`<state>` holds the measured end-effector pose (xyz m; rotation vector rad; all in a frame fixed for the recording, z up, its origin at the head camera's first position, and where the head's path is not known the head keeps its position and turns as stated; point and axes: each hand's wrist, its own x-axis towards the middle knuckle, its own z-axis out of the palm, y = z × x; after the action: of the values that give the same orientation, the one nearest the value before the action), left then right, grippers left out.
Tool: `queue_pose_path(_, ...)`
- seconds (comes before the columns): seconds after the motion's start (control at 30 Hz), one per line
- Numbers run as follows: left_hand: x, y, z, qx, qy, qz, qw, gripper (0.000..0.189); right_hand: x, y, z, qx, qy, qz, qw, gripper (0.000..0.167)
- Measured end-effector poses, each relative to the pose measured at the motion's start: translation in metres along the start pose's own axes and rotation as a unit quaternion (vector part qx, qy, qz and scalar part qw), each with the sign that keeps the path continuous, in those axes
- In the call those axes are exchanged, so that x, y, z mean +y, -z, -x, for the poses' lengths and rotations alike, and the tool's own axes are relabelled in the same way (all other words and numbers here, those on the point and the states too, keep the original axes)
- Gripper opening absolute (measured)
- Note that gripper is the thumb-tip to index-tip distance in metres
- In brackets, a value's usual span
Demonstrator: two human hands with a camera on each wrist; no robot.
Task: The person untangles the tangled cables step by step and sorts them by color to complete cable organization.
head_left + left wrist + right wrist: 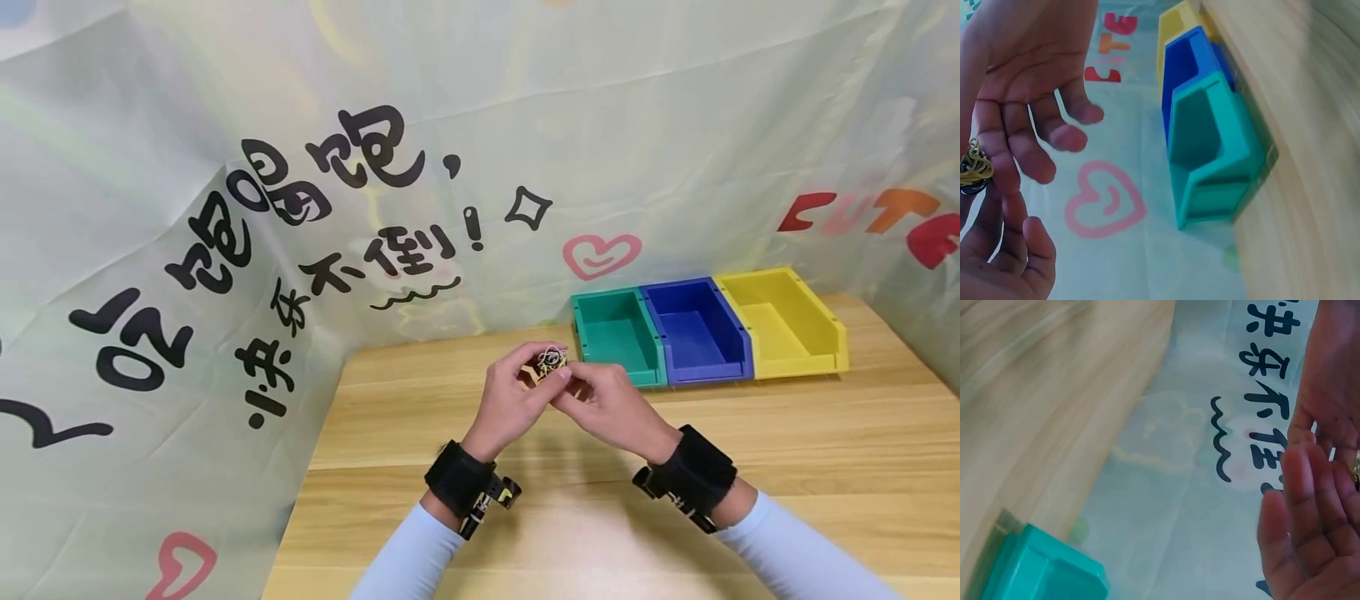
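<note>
Raised over the table, my two hands meet around a small tangled bundle of yellow, black and white strands; its exact kind is unclear. The left hand curls its index finger and thumb round it. From the other side, the right hand pinches its edge with thumb and fingertips. In the left wrist view, the bundle shows at the far left between the left hand below and the right hand above. Fingers cover most of it in the right wrist view, where just a sliver shows at the right edge.
Three open bins stand side by side at the back right: green, blue and yellow. The green one is just beyond the right hand. A printed cloth hangs behind the wooden table and along its left side.
</note>
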<state>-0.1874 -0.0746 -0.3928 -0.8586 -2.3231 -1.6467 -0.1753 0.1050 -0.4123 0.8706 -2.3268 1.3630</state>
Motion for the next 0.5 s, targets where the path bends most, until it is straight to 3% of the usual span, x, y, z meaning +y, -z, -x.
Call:
queue_pose_path(0.1, 0.001, 0.001, 0.000, 0.008, -0.018, -0.023, 0.9995, 0.028, -0.002, 0.006, 0.001, 0.000, 0.000, 0.010, 0.9999, 0.007)
queue_pose_path(0.2, 0.000, 0.002, 0.001, 0.016, -0.038, -0.052, 0.9978, 0.029, -0.003, 0.012, 0.002, 0.028, -0.003, 0.008, 0.9996, 0.011)
queue_pose_path(0.3, 0.000, 0.003, 0.002, 0.020, -0.057, -0.083, 0.9947, 0.030, -0.008, 0.020, 0.001, 0.047, -0.034, -0.018, 0.9982, 0.009)
queue_pose_path(0.5, 0.007, 0.002, 0.002, 0.009, -0.107, -0.119, 0.9871, 0.032, -0.019, 0.031, -0.006, -0.003, -0.116, -0.076, 0.9903, 0.025)
